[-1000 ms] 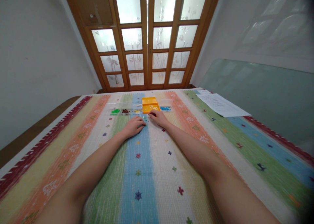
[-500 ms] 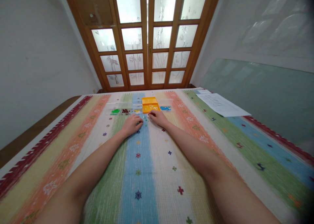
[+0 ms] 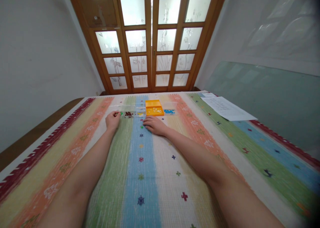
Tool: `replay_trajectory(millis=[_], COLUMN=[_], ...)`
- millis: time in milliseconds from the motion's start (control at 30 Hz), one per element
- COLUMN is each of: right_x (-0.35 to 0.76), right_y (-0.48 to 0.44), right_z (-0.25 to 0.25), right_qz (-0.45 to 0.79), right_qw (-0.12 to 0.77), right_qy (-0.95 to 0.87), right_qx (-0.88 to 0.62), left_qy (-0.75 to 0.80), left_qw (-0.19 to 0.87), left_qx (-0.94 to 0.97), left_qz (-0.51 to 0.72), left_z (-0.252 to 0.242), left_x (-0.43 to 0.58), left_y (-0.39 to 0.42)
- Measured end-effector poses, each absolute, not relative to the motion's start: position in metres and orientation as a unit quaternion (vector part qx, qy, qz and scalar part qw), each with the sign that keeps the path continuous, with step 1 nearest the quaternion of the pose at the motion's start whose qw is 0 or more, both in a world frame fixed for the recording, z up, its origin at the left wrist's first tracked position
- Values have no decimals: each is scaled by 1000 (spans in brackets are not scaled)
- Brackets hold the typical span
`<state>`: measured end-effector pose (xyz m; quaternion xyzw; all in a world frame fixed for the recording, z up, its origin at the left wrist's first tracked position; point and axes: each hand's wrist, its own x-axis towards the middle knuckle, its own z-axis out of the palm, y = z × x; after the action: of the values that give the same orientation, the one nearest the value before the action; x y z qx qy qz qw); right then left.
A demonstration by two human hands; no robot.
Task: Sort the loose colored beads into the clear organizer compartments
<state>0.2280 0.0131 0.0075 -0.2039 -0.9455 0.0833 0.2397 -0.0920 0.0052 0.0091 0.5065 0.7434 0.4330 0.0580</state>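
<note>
Wooden double doors [image 3: 153,60] with frosted, plant-patterned panes stand at twelve o'clock beyond a striped tablecloth [image 3: 142,188], as I view the scene remotely through the head camera; clock positions are read from the orange box [image 3: 154,114], with twelve o'clock farthest from the wearer. The box lies on the cloth with its lid [image 3: 153,103] raised on the far side, and small white pieces [image 3: 157,110] are scattered in its near half. At nine o'clock, in a row of clear compartments, I identify yellow pieces [image 3: 140,114] nearest, then dark brown pieces [image 3: 129,114], then bright green pieces [image 3: 121,114], the last partly hidden by the left hand [image 3: 113,121]. That hand's thumb and forefinger are close together at the green pieces; I cannot tell whether anything is pinched between them. At six o'clock the right hand [image 3: 155,125] rests palm down, near the box, its fingers slightly apart. Just beside its fingertips, toward seven o'clock, lies a single green piece [image 3: 142,127]. At three o'clock are blue pieces [image 3: 169,112] in a clear tray and, well apart, a printed paper sheet [image 3: 227,108]; beyond it I note a pale green panel [image 3: 262,88].
</note>
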Motion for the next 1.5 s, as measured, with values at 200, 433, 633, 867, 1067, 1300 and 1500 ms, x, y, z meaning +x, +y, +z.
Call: replay_trajectory(millis=[200,433,633,867,1067,1300,1500], right_x=[226,228,227,226,226,234,258], right_y=[17,18,17,20,18,28,56], right_z=[0,2,0,-6,-4,-7,-13], right_qz=[74,51,45,64,52,39,15], right_qw=[227,235,222,207,215,313,395], right_qy=[-952,-951,-954,-956,-952,-900,-821], right_qx=[-194,-196,-196,-197,-214,-302,-413], left_qy=[766,776,778,776,767,680,559], left_qw=[49,48,30,43,46,46,27], left_qx=[461,453,449,464,500,635,777], left_qz=[446,436,437,426,399,365,287], left_z=[2,-1,-3,-3,0,7,12], left_x=[-108,-111,-116,-109,-100,-73,-37], left_y=[10,15,18,16,13,3,-12])
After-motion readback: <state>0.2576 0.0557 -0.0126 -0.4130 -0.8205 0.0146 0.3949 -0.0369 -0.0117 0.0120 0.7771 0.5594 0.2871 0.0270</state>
